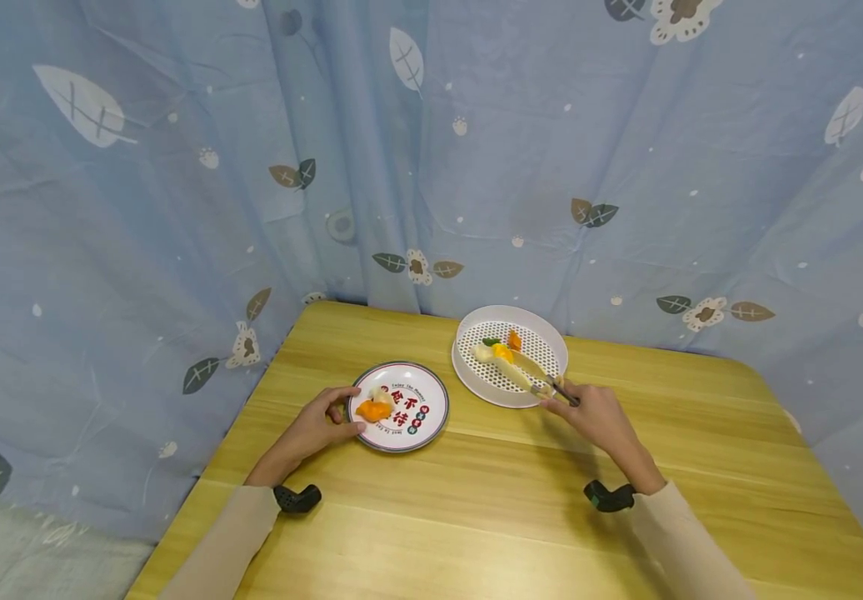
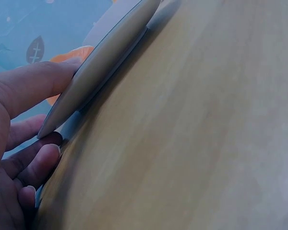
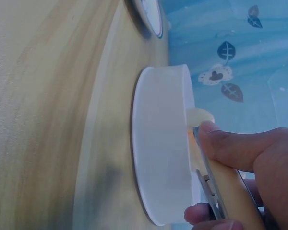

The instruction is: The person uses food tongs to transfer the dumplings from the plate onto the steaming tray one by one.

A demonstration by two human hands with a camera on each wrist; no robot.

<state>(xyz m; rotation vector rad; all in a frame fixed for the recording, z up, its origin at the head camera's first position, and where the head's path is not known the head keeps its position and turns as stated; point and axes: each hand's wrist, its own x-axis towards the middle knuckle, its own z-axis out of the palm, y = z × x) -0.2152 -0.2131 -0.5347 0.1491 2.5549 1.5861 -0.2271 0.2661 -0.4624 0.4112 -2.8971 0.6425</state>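
At the left rim of a round white plate (image 1: 426,390) with red lettering, my left hand (image 1: 310,432) pinches the edge, thumb over it and fingers beneath in the left wrist view. An orange dumpling-shaped piece (image 1: 374,411) and a whitish one (image 1: 382,395) lie on the plate near that hand. My right hand (image 1: 598,417) holds a pair of tongs (image 1: 512,375) that reach over the rim of a white perforated basket (image 1: 469,379). The tong tips are right at a yellow piece (image 1: 502,352). Around it lie a whitish piece (image 1: 482,353), a small green piece (image 1: 491,341) and an orange piece (image 1: 515,340).
Plate and basket stand side by side on a wooden table (image 1: 431,517), the basket farther back, near the table's rear edge. A blue patterned curtain (image 1: 491,167) hangs behind and at the sides. Each wrist wears a dark camera band (image 1: 298,500).
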